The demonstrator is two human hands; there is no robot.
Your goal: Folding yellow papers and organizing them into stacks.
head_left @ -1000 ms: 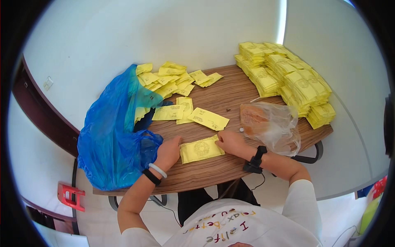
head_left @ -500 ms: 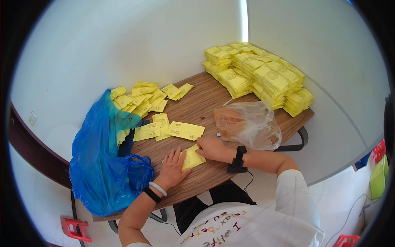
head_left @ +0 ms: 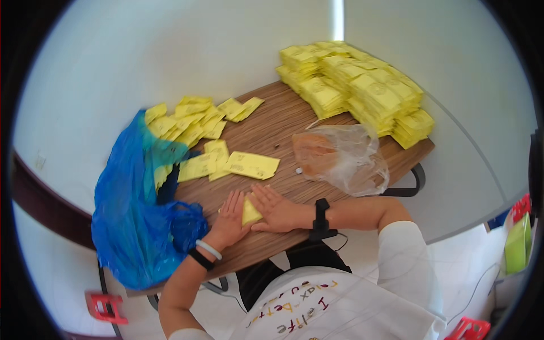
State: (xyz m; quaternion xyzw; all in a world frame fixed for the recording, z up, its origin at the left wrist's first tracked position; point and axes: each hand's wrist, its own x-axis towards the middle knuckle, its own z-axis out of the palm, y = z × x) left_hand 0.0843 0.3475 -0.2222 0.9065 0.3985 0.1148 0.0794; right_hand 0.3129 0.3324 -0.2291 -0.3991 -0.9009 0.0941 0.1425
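Note:
A yellow paper packet [head_left: 250,212] lies flat on the wooden table [head_left: 294,195] near its front edge. My left hand [head_left: 228,220] rests on the packet's left part, fingers stretched out. From the other side my right hand [head_left: 275,211] presses flat over its right part, so only a strip shows between the two. Just beyond them lie a few loose packets [head_left: 254,165]. To the left, a blue plastic bag [head_left: 133,215] sits with its mouth toward more packets.
A loose heap of yellow packets [head_left: 187,122] spreads behind the bag. Stacked bundles of packets [head_left: 374,93] stand at the far right, against the wall. In front of them is a clear plastic bag [head_left: 345,158] with something orange-brown inside. A small white piece [head_left: 299,170] lies beside it.
My right hand has opened from a closed grip at the packet's right edge and moved left, flat onto it. My left hand stays on the packet. The whole view has shifted slightly.

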